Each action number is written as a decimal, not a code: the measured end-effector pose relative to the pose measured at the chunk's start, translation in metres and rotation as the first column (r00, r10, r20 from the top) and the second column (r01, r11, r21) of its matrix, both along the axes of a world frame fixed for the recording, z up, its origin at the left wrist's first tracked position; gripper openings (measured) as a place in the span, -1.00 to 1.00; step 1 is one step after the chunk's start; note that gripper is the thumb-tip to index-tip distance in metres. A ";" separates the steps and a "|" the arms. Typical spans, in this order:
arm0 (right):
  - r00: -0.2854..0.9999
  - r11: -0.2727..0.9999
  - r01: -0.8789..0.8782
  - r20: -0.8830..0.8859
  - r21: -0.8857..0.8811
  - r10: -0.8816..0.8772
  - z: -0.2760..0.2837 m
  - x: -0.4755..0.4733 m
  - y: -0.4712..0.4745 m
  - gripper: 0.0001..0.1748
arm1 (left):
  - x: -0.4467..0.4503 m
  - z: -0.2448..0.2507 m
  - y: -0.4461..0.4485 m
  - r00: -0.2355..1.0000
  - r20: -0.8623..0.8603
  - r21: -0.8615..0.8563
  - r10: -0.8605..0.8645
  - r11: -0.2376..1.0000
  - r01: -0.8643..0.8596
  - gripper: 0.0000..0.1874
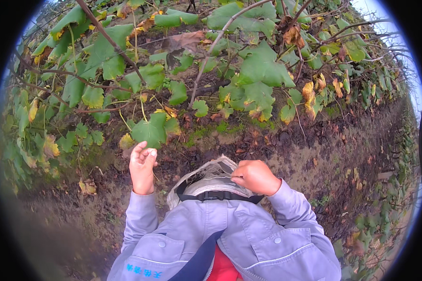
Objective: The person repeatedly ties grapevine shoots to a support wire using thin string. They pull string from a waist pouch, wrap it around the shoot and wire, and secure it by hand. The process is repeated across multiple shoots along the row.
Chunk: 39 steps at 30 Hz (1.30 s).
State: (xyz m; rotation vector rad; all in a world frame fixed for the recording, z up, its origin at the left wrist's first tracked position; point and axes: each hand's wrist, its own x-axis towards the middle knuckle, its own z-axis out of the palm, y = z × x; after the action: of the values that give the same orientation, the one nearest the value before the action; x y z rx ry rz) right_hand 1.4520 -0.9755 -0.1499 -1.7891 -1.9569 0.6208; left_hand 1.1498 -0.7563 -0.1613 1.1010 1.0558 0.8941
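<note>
My left hand [143,168] is raised at the lower edge of a green grapevine leaf [150,130], its fingers curled and the thumb close to the index finger. Whether it touches the leaf or pinches something thin is unclear. Over the right side of the mouth of a whitish woven bag [174,196], my right hand [256,177] has its fingers curled inward; anything between them is hidden. The bag hangs at my waist, where a black buckled strap [214,196] runs across it. Thin, tangled strands [211,172] show inside the bag.
Woody vine canes [211,52] cross in front of me among green and yellowing leaves. One long cane [109,38] slants down from the upper left. Fallen brown leaves [256,138] cover parts of the bare soil [323,158]. More vines [379,224] stand at the lower right.
</note>
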 end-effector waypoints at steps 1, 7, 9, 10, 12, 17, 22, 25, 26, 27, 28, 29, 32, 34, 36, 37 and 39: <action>0.999 0.997 -0.019 0.047 0.074 0.015 -0.006 -0.007 0.007 -0.91 | -0.006 -0.004 0.003 1.000 -0.010 -0.012 0.005 1.000 -0.005 -0.51; 0.946 0.996 -0.043 0.324 0.083 0.014 -0.027 -0.055 0.046 -0.91 | -0.020 -0.011 0.027 0.987 -0.061 -0.071 -0.146 0.987 0.142 -0.51; 0.947 0.999 -0.041 0.320 0.024 0.031 -0.029 -0.066 0.055 -0.90 | -0.023 -0.013 0.037 0.978 -0.040 -0.072 -0.205 0.977 0.202 -0.46; 0.951 0.999 -0.030 0.309 0.035 0.018 -0.028 -0.070 0.057 -0.89 | -0.025 -0.014 0.041 0.974 -0.032 -0.077 -0.224 0.972 0.221 -0.44; 0.965 1.000 0.017 0.263 0.025 -0.023 -0.024 -0.076 0.059 -0.88 | -0.027 -0.018 0.045 0.977 0.003 -0.040 -0.212 0.976 0.212 -0.38; 0.977 0.965 0.138 0.127 0.224 -0.170 -0.012 -0.083 0.056 -0.82 | -0.019 -0.023 0.056 0.946 -0.206 0.208 -0.252 0.933 0.294 -0.23; 0.939 0.926 0.262 0.149 0.272 -0.309 -0.006 -0.073 0.044 -0.83 | 0.023 0.016 0.072 0.886 -0.463 0.700 -0.019 0.605 0.379 -0.44; 0.938 0.901 0.273 0.116 0.337 -0.327 -0.005 -0.052 0.040 -0.83 | 0.082 0.058 0.096 0.911 -0.375 0.903 0.174 0.292 0.316 -0.42; 0.935 0.897 0.273 0.122 0.347 -0.332 -0.005 -0.043 0.040 -0.83 | 0.105 0.073 0.106 0.913 -0.347 0.929 0.215 0.215 0.303 -0.40; 0.934 0.900 0.269 0.137 0.342 -0.331 -0.005 -0.034 0.040 -0.83 | 0.129 0.087 0.116 0.910 -0.323 0.944 0.258 0.153 0.292 -0.36; 0.934 0.899 0.258 0.148 0.354 -0.326 -0.005 -0.023 0.040 -0.83 | 0.150 0.102 0.126 0.892 -0.334 0.943 0.306 0.105 0.317 -0.32; 0.933 0.888 0.244 0.156 0.390 -0.325 -0.006 -0.012 0.039 -0.83 | 0.168 0.115 0.135 0.868 -0.355 0.932 0.347 0.056 0.359 -0.29; 0.942 0.888 0.241 0.126 0.392 -0.311 -0.010 0.025 0.026 -0.85 | 0.202 0.144 0.156 0.793 -0.458 0.877 0.401 0.061 0.476 -0.56; 0.938 0.881 0.276 0.094 0.385 -0.335 -0.014 0.053 0.013 -0.85 | 0.206 0.157 0.163 0.803 -0.439 0.887 0.402 0.055 0.458 -0.83; 0.921 0.862 0.335 0.061 0.381 -0.385 -0.019 0.081 -0.003 -0.85 | 0.206 0.167 0.167 0.816 -0.364 0.924 0.449 0.059 0.379 -0.84; 0.917 0.861 0.340 0.071 0.379 -0.393 -0.021 0.095 -0.010 -0.86 | 0.206 0.173 0.169 0.792 -0.365 0.924 0.490 0.087 0.372 -0.83; 0.913 0.857 0.348 0.070 0.380 -0.401 -0.026 0.121 -0.023 -0.87 | 0.204 0.184 0.172 0.805 -0.295 0.953 0.515 0.102 0.284 -0.78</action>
State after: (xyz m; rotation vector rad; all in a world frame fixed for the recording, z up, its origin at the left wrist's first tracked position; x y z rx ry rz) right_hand 1.5728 -0.9990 -0.1759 -1.9375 -1.6023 -0.0050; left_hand 1.3535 -0.5847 0.0225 2.7031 0.9325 1.5757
